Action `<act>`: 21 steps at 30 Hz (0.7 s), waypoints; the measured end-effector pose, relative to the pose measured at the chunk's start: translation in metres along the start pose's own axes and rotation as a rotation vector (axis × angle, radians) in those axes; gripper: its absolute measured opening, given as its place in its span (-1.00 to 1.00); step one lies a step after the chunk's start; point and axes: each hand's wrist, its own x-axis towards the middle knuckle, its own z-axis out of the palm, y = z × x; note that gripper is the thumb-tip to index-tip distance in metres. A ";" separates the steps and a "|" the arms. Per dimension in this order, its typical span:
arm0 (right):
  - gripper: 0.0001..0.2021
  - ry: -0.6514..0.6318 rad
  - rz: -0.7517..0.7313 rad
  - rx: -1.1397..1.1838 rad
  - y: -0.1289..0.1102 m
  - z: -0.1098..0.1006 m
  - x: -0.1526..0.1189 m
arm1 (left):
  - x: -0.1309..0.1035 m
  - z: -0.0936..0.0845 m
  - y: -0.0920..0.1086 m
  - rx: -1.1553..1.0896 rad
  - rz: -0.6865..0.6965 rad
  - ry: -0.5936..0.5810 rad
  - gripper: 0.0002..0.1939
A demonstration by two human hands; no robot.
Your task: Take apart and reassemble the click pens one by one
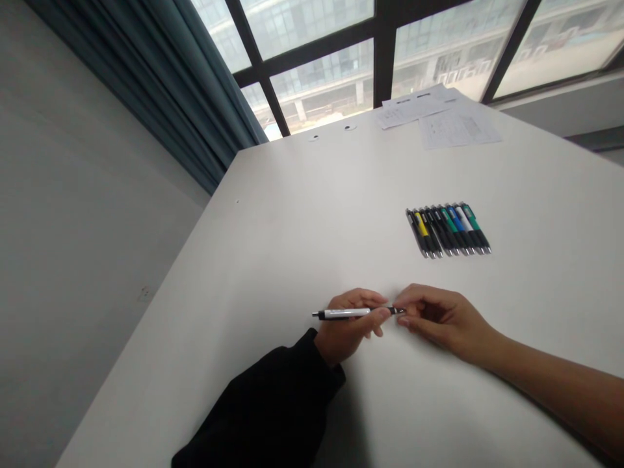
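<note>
1. White table in the head view, below windows and a blue-grey curtain.
2. Left hand: thumb and fingers clamped on a white-and-black pen, held sideways, tip pointing right.
3. Right hand: fingertips curl close around that tip; whether they grip it, I cannot tell.
4. Row of pens lies beyond the right hand.

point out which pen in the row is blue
The blue pen is third from the right, between a green pen and a white pen; no other pen lined up there is blue.
</note>
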 end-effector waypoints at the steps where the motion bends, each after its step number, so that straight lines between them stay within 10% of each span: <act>1: -0.76 -0.015 0.017 0.002 -0.001 0.000 0.000 | 0.001 -0.001 0.000 -0.032 -0.010 0.003 -0.66; 21: -0.79 -0.020 -0.021 -0.055 0.003 0.003 0.000 | 0.001 -0.002 -0.007 -0.294 -0.091 -0.047 -0.73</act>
